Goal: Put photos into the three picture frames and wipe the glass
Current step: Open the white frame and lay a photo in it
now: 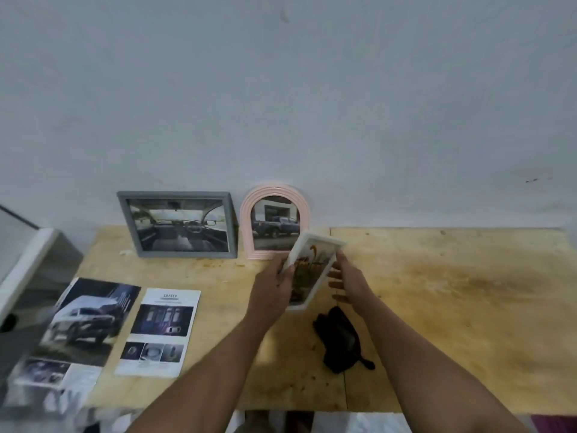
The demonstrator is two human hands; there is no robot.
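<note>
held: white rectangular picture frame (312, 270), centre of frame, above desk (437, 292) | axis: tilted, top toward upper right | my left hand (276, 287) grips its left edge | my right hand (346, 281) fingers straight beside right edge (nearer free side) | next, I judge: stand it right of pink arched frame (276, 220)

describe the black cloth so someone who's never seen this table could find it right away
Start at the wooden table against the pale wall. Two frames lean at its back edge; nearer than those, both hands hold a white frame. The black cloth lies crumpled on the wood just below that frame, under the right forearm, the only dark, soft thing there.
</note>
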